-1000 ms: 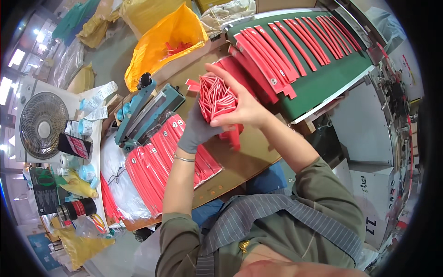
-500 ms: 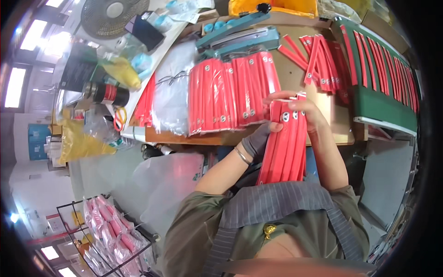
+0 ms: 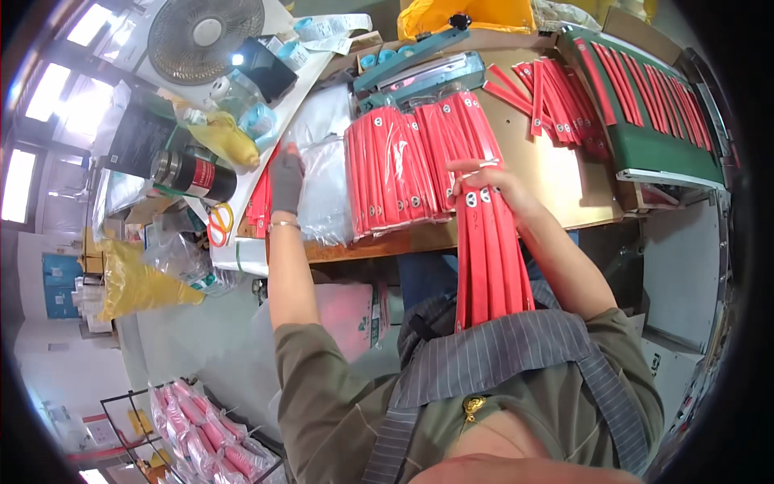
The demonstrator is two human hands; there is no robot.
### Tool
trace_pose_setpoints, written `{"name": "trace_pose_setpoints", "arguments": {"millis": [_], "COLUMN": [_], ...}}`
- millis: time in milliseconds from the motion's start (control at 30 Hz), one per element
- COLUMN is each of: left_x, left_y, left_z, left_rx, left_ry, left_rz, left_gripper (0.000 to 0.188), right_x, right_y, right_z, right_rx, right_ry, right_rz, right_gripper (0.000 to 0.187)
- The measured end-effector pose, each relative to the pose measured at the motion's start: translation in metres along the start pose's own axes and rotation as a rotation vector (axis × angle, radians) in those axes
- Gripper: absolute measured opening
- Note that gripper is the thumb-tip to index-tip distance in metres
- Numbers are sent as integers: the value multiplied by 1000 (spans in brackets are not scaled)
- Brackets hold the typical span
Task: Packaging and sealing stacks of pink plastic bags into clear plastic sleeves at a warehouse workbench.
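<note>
My right hand (image 3: 506,184) is closed round the upper end of a fanned bundle of flat red strips (image 3: 488,258). Each strip bears a small round black-and-white mark near its top, and the lower ends hang down against my striped apron. My left hand (image 3: 287,181), in a grey glove with bare fingertips, is stretched out over the left edge of a stack of clear plastic bags (image 3: 325,189). Its fingers point away from me, and nothing shows in them. Between the hands lie several clear-bagged packs of red strips (image 3: 387,173).
Loose red strips (image 3: 556,101) lie on brown cardboard at the back right. Further right, a green board (image 3: 669,149) carries a row of strips. A black flask (image 3: 193,175), orange-handled scissors (image 3: 219,226) and a fan (image 3: 205,36) are on the left. Teal metal bars (image 3: 427,77) lie behind the packs.
My left hand has let go of the red strips and moved left to the plastic bags. The strips stay in my right hand, held a little further left.
</note>
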State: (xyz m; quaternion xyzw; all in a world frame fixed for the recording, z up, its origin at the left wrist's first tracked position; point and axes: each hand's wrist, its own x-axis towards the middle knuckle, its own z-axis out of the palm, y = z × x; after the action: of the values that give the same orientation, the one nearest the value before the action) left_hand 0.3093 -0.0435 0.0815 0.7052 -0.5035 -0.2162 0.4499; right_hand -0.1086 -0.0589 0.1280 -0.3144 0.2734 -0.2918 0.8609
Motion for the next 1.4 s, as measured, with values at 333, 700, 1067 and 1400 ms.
{"name": "trace_pose_setpoints", "arguments": {"millis": [333, 700, 1067, 1400], "left_x": [-147, -136, -271, -180], "left_y": [157, 251, 164, 270], "left_z": [178, 201, 202, 212], "left_rx": [-502, 29, -223, -207], "left_ry": [109, -331, -245, -486], "left_rz": [1, 996, 640, 329], "left_gripper": [26, 26, 39, 17], "right_x": [-1, -39, -197, -158], "right_y": [-6, -11, 77, -31], "right_z": [-20, -70, -53, -48], "right_rx": [-156, -31, -222, -1418], "right_ry": [18, -53, 81, 695], "right_rz": [-162, -264, -148, -1073], "right_gripper": [29, 38, 58, 15]}}
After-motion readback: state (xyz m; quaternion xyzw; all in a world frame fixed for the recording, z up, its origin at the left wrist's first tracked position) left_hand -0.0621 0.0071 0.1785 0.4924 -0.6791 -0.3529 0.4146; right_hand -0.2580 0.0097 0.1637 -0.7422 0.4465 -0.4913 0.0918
